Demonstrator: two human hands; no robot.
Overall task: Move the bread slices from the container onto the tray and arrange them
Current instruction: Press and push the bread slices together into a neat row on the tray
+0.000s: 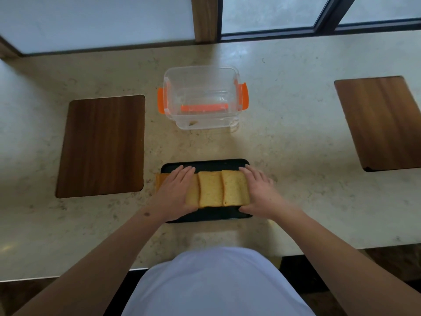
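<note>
A row of overlapping bread slices (211, 189) lies across the black tray (205, 164) near the counter's front edge. My left hand (175, 192) rests flat on the row's left end, covering part of it; one slice end (159, 182) pokes out past the tray's left rim. My right hand (259, 190) presses against the right end of the row, fingers together and stretched out. The clear container (201, 99) with orange clips stands behind the tray and holds only a crumb.
A dark wooden board (102, 144) is set into the counter at left, and another wooden board (380, 122) at right. Windows run along the back. The counter's front edge is close to my body.
</note>
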